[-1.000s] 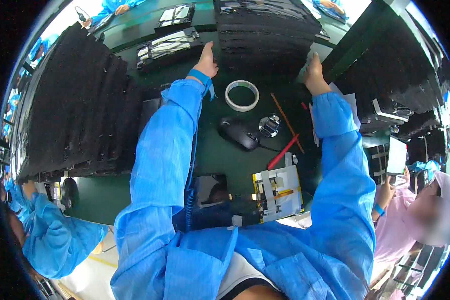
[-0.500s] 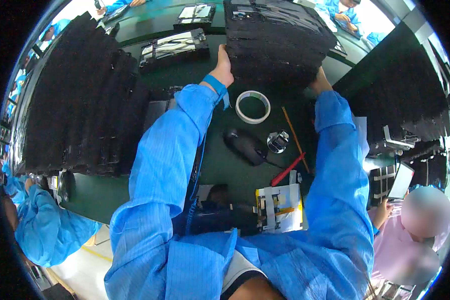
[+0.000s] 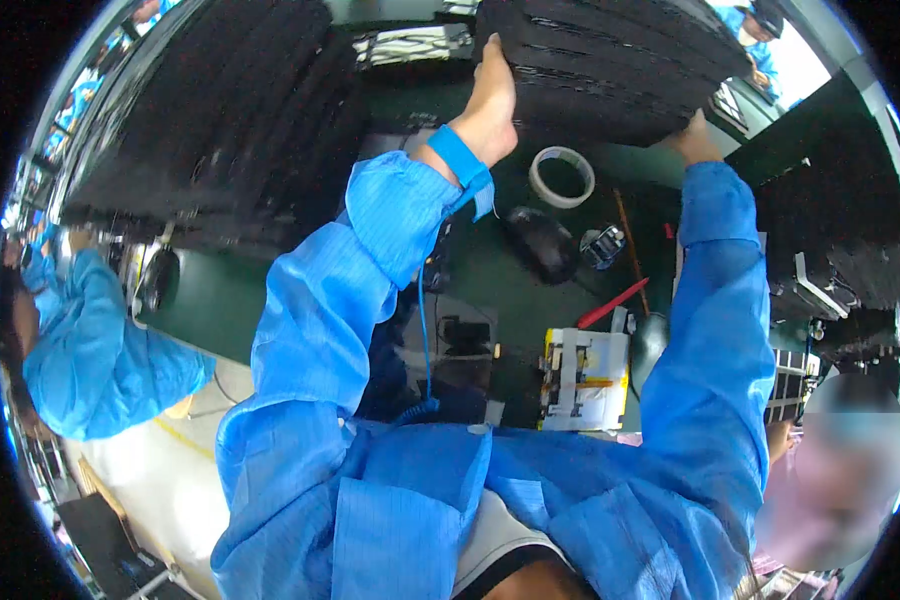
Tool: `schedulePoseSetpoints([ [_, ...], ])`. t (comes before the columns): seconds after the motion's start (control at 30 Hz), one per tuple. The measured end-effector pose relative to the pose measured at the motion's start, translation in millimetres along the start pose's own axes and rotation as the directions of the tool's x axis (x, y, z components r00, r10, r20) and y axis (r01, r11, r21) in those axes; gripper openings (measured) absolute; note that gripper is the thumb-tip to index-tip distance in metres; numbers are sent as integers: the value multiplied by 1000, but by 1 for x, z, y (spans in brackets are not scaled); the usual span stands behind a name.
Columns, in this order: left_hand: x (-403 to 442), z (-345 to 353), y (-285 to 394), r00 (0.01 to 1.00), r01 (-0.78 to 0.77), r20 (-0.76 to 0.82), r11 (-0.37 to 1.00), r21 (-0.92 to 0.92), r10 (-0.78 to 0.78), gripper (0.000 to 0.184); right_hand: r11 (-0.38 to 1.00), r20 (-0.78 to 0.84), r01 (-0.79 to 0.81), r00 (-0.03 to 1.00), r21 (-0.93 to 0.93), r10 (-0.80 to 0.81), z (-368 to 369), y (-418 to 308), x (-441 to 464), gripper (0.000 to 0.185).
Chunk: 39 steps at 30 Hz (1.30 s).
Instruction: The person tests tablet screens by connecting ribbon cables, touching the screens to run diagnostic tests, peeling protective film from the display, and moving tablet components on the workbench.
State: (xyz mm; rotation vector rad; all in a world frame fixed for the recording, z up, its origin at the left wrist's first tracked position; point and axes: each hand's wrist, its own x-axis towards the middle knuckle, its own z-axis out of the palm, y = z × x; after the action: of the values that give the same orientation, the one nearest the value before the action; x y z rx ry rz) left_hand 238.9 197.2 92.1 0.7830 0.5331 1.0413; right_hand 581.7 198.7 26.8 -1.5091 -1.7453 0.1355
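Note:
A thick stack of black panels stands at the far side of the dark green table. My left hand presses its near left side, thumb pointing up. At the right side is my right hand, its fingers mostly hidden behind the stack. A blue wrist strap with a coiled cord circles my left wrist. Just below the stack lies a white tape roll, followed by a black computer mouse and a small round metal item.
Tall black stacks rise at left and right. Nearer me lie a red pen-like tool, a thin brown stick, a taped battery-like pack and a glossy black panel. A co-worker in blue sits at left.
The whole view has shifted, so table items appear farther right and higher. Both hands stay on the stack, which keeps about the same place relative to the tape roll.

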Motion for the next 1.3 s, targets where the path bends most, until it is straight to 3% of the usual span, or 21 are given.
schedulePoseSetpoints([
  [0.07,-36,3,5,991,-105,-86,995,2,104,65,919,76,192,981,-343,-176,-2,-5,3,51],
  [0.1,-50,1,8,981,-48,-178,987,152,75,75,808,136,303,953,-505,-272,1,-5,3,54],
  [0.17,-61,-18,-6,973,-100,-182,969,224,142,81,687,201,407,910,-602,-363,8,-10,9,59],
  [0.2,-77,-13,-3,954,-62,-263,955,290,142,83,677,210,428,899,-599,-383,13,-12,11,62],
  [0.23,-93,-8,1,928,-13,-344,937,349,141,85,866,193,343,937,-364,-290,20,-21,12,54],
  [0.27,-108,-3,4,896,45,-421,917,396,138,88,972,174,213,965,-100,-194,27,-29,13,47],
  [0.37,-129,-8,-8,871,39,-453,893,448,189,90,998,172,53,983,32,-58,42,-58,18,46],
  [0.6,-171,-14,-39,832,48,-522,911,409,190,89,996,208,9,978,-90,10,54,-105,33,44],
  [0.73,-173,-27,-61,790,-12,-539,885,466,294,87,991,227,-17,973,-135,48,57,-123,15,42],
  [0.93,-183,-37,-69,735,-20,-594,885,465,328,85,980,251,-21,966,-196,70,86,-140,12,41],
  [1.13,-182,-46,-79,683,-57,-663,927,371,307,82,971,269,-22,959,-238,87,107,-157,15,39],
  [1.27,-198,-52,-64,723,-77,-664,977,197,191,83,966,268,-27,959,-256,98,106,-171,12,38],
  [1.3,-194,-54,-71,715,-104,-661,970,221,227,83,964,270,-28,957,-265,102,106,-175,9,38],
])
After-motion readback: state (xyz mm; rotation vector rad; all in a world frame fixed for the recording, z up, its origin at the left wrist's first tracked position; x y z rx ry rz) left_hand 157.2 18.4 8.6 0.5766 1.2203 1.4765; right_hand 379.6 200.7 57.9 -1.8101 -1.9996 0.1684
